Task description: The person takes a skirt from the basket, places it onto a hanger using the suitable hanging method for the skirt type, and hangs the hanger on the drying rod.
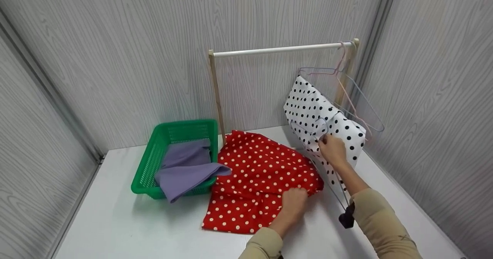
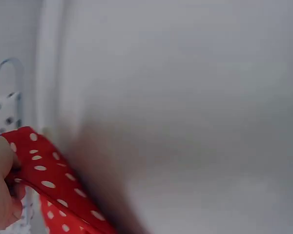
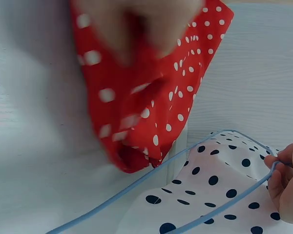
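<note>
A red cloth with white dots (image 1: pixel 258 162) lies spread on the table. My left hand (image 1: pixel 295 202) grips its near right edge, and in the left wrist view the fingers (image 2: pixel 2 163) pinch a raised fold. My right hand (image 1: pixel 334 150) holds a blue wire hanger (image 3: pixel 90 214) just below its hook, the wires slanting down toward me. Behind that hanger, a white cloth with black dots (image 1: pixel 304 101) hangs at the right end of the rack. In the right wrist view the hanger's wire passes close to the red cloth's lower corner.
A small clothes rack with a white rail (image 1: pixel 277 50) stands at the back. From its right end hang a pink hanger (image 1: pixel 348 97) and a blue one (image 1: pixel 364 95). At left, a green basket (image 1: pixel 148 166) holds purple cloth (image 1: pixel 188 174) draping over its rim. Panel walls enclose the table.
</note>
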